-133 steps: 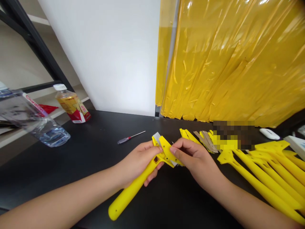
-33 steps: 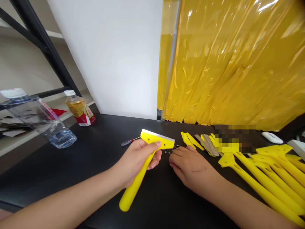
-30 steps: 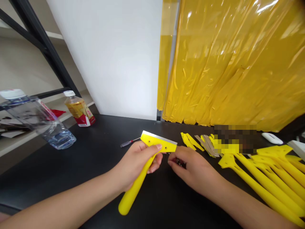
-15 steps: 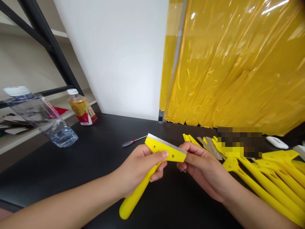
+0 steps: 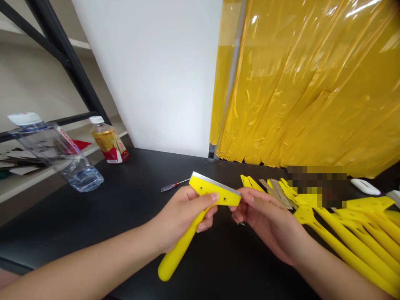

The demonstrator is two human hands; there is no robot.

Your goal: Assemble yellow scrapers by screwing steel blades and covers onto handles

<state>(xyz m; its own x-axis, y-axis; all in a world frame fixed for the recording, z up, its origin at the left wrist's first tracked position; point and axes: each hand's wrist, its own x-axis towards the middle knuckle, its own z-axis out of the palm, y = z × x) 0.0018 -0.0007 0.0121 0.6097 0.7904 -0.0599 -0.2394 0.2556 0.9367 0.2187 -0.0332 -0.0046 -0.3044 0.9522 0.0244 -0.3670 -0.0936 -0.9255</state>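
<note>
A yellow scraper [image 5: 215, 193] with a metal blade strip [image 5: 215, 183] along its top edge is held over the black table. My left hand [image 5: 189, 210] wraps round its neck, thumb flat on the head between two small holes. The handle slants down to the lower left. At the head's right end, my right hand [image 5: 262, 212] is closed, with thumb and forefinger at the blade's corner. A tiny silvery piece shows below its curled fingers, too small to name. Behind the left hand lies a small screwdriver [image 5: 170, 187], its tip hidden by the scraper.
Several yellow scraper handles [image 5: 346, 241] lie on the right, with yellow pieces and greyish strips [image 5: 275, 191] behind. A white mouse-like object [image 5: 365, 186] is farther back. On the left stand a clear bottle [image 5: 59, 154] and a drink bottle [image 5: 109, 141]. Yellow film [image 5: 300, 83] hangs behind.
The scraper has risen slightly, held in the left hand. My right fingers have shifted a little up and left at the head's right end.
</note>
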